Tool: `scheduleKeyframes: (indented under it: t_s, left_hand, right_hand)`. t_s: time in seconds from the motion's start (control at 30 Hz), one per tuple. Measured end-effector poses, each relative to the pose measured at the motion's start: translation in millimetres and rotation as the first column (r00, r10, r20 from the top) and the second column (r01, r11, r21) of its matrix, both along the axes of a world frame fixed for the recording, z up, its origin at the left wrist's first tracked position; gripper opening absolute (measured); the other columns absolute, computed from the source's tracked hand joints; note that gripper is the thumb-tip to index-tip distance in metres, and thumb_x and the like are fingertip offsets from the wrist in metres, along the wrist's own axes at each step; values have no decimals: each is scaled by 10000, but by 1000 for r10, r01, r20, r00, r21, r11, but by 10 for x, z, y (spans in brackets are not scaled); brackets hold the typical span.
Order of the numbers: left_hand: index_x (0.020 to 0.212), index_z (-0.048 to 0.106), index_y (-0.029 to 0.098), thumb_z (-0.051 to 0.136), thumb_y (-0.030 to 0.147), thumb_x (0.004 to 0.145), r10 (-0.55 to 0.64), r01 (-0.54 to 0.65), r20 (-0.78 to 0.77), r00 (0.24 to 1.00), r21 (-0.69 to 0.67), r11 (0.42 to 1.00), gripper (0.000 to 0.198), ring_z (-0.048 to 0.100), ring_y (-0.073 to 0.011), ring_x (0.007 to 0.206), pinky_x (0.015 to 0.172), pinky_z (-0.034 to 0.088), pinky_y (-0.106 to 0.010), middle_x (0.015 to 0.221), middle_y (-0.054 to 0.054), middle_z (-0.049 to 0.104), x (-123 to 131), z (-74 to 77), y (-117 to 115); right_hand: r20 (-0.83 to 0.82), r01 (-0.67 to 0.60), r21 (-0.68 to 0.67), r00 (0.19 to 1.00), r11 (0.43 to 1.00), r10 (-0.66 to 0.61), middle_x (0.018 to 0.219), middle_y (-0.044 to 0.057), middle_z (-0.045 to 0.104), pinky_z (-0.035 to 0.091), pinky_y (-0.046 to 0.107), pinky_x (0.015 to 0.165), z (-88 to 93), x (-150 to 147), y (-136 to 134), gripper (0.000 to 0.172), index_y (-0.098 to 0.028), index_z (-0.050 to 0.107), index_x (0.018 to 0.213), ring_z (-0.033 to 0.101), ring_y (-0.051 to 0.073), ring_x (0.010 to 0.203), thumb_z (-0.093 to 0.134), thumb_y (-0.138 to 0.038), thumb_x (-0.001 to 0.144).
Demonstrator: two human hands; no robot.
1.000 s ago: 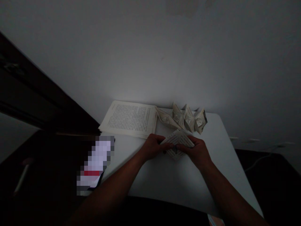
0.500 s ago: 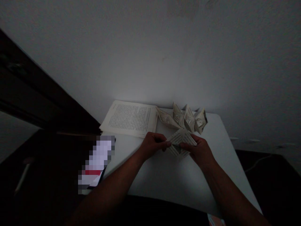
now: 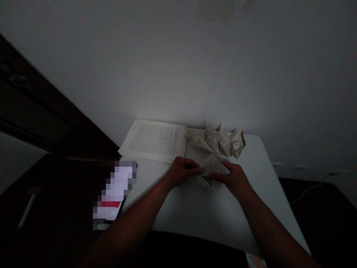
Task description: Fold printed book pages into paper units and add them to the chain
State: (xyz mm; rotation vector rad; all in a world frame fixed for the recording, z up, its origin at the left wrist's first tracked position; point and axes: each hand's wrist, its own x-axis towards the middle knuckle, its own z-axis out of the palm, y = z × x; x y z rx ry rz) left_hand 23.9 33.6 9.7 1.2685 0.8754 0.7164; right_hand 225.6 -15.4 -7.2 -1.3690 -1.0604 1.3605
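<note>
A folded sheet of printed paper (image 3: 212, 163), roughly diamond-shaped, is held between both hands above the white table. My left hand (image 3: 182, 172) pinches its left corner between thumb and fingers. On the right side, my right hand (image 3: 232, 176) grips it with the thumb on the near face and the fingers behind. A dark gap shows between its layers near the thumbs. Just beyond stand several folded paper boats (image 3: 199, 140) in a row, made of the same printed paper.
A stack of printed pages (image 3: 154, 141) lies at the table's back left, against the wall (image 3: 167, 67). A phone (image 3: 115, 193), its screen blurred out, rests at the left edge of the white table (image 3: 200, 219). A dark door frame (image 3: 69, 108) rises at the left.
The folded paper has shifted slightly left and toward me, and my right hand has moved left with it. My left hand, the boats and the pages stay in place.
</note>
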Motion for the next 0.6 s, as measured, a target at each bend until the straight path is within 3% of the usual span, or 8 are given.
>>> scheduleKeyframes:
  t_s: [0.13, 0.27, 0.43, 0.6]
  left_hand:
    - [577, 682, 120, 792, 324, 572, -44, 45, 55, 998, -21, 999, 232, 549, -100, 530, 564, 426, -230, 540, 6, 610, 2, -7, -9]
    - [680, 716, 130, 787, 326, 586, 1, -1, 10, 1000, -15, 1000, 228, 583, -114, 569, 597, 449, -242, 619, -12, 664, -1, -42, 4]
    - [637, 708, 127, 791, 302, 582, 7, -5, 64, 998, -21, 1000, 201, 576, -100, 551, 594, 448, -227, 590, -9, 660, 7, -46, 5]
    - [711, 721, 130, 788, 311, 584, 31, -28, 53, 998, -50, 998, 231, 597, -115, 576, 606, 465, -241, 640, -18, 682, 21, -40, -2]
  right_hand:
    - [-3, -46, -12, 999, 999, 46, 762, 52, 725, 547, 339, 625, 15, -22, 4, 414, -144, 712, 836, 664, 212, 646, 843, -337, 494]
    - [35, -81, -26, 996, 996, 82, 744, 43, 719, 542, 326, 612, 14, -16, -1, 398, -141, 706, 821, 657, 203, 633, 839, -339, 502]
    - [64, -146, -31, 987, 989, 148, 732, 37, 711, 524, 305, 606, 60, -27, -31, 354, -136, 701, 819, 649, 194, 638, 823, -328, 547]
    - [96, -185, -53, 977, 981, 190, 681, 12, 689, 507, 286, 574, 67, -42, -33, 331, -147, 691, 775, 628, 173, 595, 820, -343, 541]
